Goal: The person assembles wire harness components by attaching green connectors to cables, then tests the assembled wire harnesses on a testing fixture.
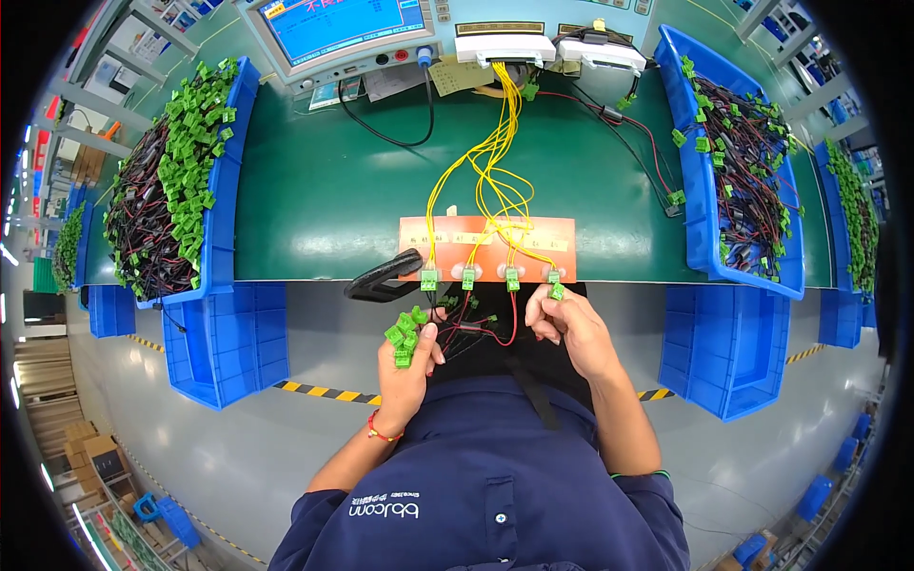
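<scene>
My left hand (409, 377) is closed around a bunch of cable leads with green terminal connectors (407, 335), which stick out past its thumb. At the orange board (487, 257) on the table's front edge, my right hand (583, 331) pinches a green connector (556, 290) right at the rightmost green socket (553, 275). Whether that connector is seated in it, I cannot tell. Other green plugs (512, 280) sit at the remaining sockets, with red and black wires (495, 333) hanging from them between my hands. Yellow wires (509, 157) run from the board to the tester.
A tester with a blue screen (343, 29) stands at the back of the green table (314, 209). Blue bins (245, 143) (703, 181) full of green-ended cables flank it. A black handle-shaped object (383, 276) lies beside the board. Blue bins (228, 347) stand below the table.
</scene>
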`<act>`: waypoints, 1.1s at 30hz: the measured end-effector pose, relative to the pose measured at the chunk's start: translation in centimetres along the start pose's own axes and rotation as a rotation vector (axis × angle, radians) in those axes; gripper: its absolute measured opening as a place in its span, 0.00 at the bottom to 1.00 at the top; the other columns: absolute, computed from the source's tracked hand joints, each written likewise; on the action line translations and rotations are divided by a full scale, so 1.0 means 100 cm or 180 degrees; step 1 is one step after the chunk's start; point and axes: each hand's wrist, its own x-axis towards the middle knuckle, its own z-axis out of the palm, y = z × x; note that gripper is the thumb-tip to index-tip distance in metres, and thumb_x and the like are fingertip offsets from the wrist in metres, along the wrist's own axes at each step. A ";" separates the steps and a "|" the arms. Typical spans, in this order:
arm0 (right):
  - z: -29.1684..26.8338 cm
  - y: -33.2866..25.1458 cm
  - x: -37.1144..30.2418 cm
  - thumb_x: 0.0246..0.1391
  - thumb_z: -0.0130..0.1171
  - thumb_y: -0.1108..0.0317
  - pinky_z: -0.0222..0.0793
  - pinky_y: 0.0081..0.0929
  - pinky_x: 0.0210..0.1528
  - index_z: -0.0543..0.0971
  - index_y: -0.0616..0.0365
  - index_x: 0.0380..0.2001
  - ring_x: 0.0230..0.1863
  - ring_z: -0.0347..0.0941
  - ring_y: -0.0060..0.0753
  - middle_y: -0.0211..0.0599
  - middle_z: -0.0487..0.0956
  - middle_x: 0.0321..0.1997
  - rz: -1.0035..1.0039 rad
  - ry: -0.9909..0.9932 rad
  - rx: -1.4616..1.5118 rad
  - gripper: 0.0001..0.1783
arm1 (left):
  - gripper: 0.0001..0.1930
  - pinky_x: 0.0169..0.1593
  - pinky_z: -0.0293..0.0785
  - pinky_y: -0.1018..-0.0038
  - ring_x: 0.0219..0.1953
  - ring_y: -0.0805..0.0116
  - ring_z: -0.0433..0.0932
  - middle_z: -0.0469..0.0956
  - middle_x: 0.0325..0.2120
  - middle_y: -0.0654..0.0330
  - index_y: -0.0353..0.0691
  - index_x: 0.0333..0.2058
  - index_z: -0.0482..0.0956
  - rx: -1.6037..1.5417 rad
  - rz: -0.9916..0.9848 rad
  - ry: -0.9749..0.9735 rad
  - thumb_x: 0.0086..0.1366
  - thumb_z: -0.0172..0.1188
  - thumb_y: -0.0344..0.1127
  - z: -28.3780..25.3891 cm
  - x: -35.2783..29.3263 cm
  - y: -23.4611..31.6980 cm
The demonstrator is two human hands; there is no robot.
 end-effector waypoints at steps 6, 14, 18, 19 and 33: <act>-0.005 -0.009 0.001 0.63 0.42 0.62 0.51 0.19 0.27 0.72 0.58 0.27 0.21 0.52 0.15 0.22 0.61 0.18 0.0270 -0.0317 -0.0210 0.14 | 0.12 0.22 0.57 0.85 0.19 0.86 0.64 0.73 0.19 0.69 0.35 0.43 0.80 0.0168 -0.0060 -0.0010 0.71 0.54 0.37 0.002 -0.009 -0.010; -0.010 -0.010 0.004 0.63 0.42 0.62 0.52 0.19 0.27 0.71 0.58 0.26 0.21 0.52 0.15 0.21 0.60 0.18 0.0363 -0.0419 -0.0156 0.15 | 0.12 0.24 0.63 0.84 0.21 0.84 0.70 0.80 0.26 0.64 0.34 0.37 0.79 0.0345 -0.0088 -0.0282 0.71 0.55 0.38 0.000 -0.012 -0.011; -0.012 -0.011 0.005 0.63 0.42 0.62 0.52 0.19 0.27 0.70 0.58 0.25 0.21 0.52 0.15 0.21 0.59 0.18 0.0415 -0.0474 -0.0236 0.15 | 0.12 0.24 0.64 0.84 0.22 0.83 0.70 0.80 0.27 0.64 0.33 0.37 0.79 0.0362 -0.0136 -0.0328 0.71 0.55 0.38 0.002 -0.012 -0.008; -0.012 -0.011 0.005 0.63 0.42 0.62 0.52 0.19 0.27 0.71 0.58 0.25 0.21 0.52 0.15 0.21 0.60 0.18 0.0413 -0.0463 -0.0200 0.15 | 0.12 0.25 0.64 0.84 0.22 0.83 0.70 0.81 0.27 0.64 0.33 0.37 0.79 0.0350 -0.0119 -0.0327 0.71 0.55 0.38 0.002 -0.012 -0.008; -0.011 -0.011 0.004 0.62 0.45 0.64 0.53 0.18 0.26 0.74 0.60 0.27 0.20 0.54 0.15 0.21 0.62 0.17 0.0372 -0.0239 -0.0186 0.14 | 0.12 0.25 0.65 0.84 0.23 0.83 0.71 0.81 0.29 0.63 0.33 0.38 0.78 0.0282 -0.0129 -0.0356 0.71 0.54 0.38 0.001 -0.011 -0.009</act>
